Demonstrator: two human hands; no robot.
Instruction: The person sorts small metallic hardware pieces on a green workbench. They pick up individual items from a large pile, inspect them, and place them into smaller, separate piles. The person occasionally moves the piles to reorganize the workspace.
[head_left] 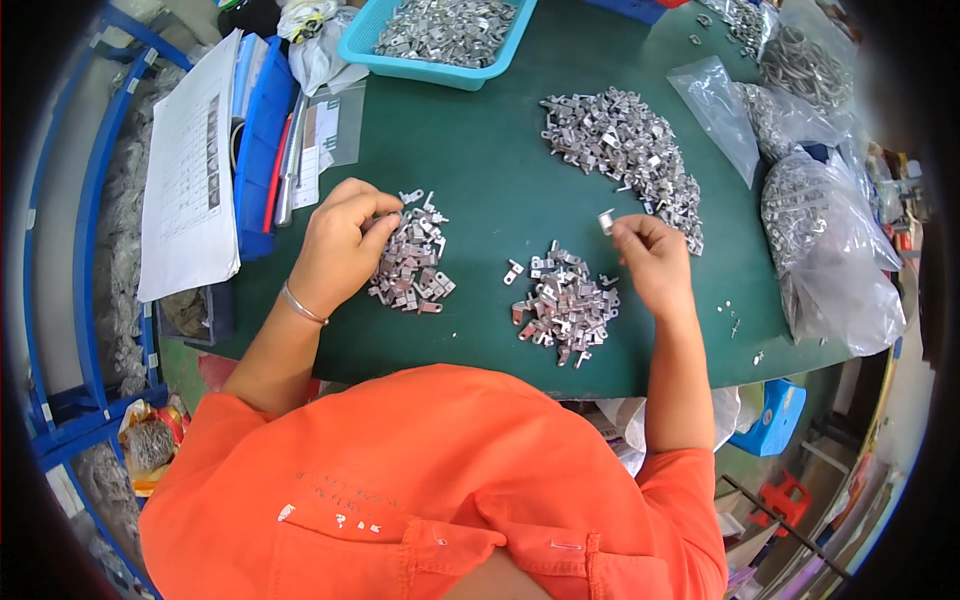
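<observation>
Green mat (480,180), metal bits sorted in heaps so each stays in reach | left hand (338,245) curled on the left pile (410,262), fingers together | right hand (655,262) pinches one clip (606,221) above the middle pile (565,300) | big heap (625,145) behind

Table top (500,180) is dark green, plain. Little metal bits are shiny silver-grey: small pile (412,262) by left hand (340,245), mid pile (565,300), big pile (625,145), & one silver bit (606,221) at right hand (652,262). Some bits look a bit pinkish. Tray (420,45) is light blue-green w/ silver bits inside. Shirt (430,490) is bright orange. Bracelet (302,305) is silver. Paper sheet (190,170) is white w/ grey print. Bin (262,130) is blue. Bags (830,250) are clear, grey stuff inside. Rack bars (90,200) are blue
</observation>
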